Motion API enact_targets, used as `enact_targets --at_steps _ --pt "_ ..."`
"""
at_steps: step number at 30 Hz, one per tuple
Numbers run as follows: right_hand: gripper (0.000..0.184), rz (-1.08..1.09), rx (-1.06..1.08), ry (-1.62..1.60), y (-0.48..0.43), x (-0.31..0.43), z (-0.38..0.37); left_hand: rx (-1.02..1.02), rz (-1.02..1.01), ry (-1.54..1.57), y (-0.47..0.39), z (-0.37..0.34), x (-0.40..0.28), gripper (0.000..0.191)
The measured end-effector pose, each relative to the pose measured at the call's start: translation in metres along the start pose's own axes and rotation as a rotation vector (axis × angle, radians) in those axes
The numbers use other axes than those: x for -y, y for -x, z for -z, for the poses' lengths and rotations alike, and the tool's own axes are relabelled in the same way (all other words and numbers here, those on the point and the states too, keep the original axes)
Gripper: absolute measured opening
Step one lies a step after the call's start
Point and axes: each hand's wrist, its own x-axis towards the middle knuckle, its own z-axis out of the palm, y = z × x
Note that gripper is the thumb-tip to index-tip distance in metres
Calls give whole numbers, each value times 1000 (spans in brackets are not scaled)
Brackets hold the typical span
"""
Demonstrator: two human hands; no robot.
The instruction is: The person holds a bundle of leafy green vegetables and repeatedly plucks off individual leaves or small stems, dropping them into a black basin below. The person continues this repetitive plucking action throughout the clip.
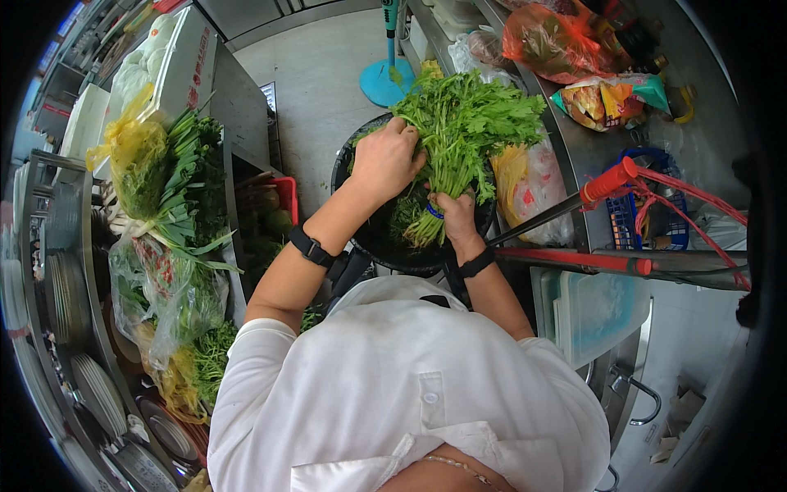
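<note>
My right hand point(458, 212) grips a bunch of leafy green herbs, which looks like Chinese celery point(467, 117), by the lower stems. A blue band point(435, 211) ties the stems just above the roots, and the leaves fan out away from me. Against the left side of the bunch, my left hand point(390, 154) has its fingers curled in; whether stems are pinched between them is hidden. Both hands are over a black tub point(341, 178) that stands on the floor in front of me. Loose greens point(403, 215) lie inside it, partly covered by the bunch.
To my left, a shelf carries leeks point(184, 166) and bagged vegetables point(166, 289), with stacked plates point(98, 387) nearby. A red-handled pole point(609, 178) juts in from the right, beside a steel counter point(575, 147). A turquoise fan base point(384, 83) stands beyond the tub.
</note>
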Motion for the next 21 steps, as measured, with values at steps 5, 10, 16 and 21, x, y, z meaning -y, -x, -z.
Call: enact_targets --at_steps 5,10,16,21 --pt "23 10 30 11 0 -2 6 20 24 107 2 -4 4 17" --pt "21 -20 18 16 2 -7 10 -37 49 359 4 -11 15 13" --pt "21 -22 9 19 4 -13 14 -193 66 391 11 -22 24 9" --pt "22 -70 -22 -34 5 -20 19 -262 409 642 13 -28 39 11"
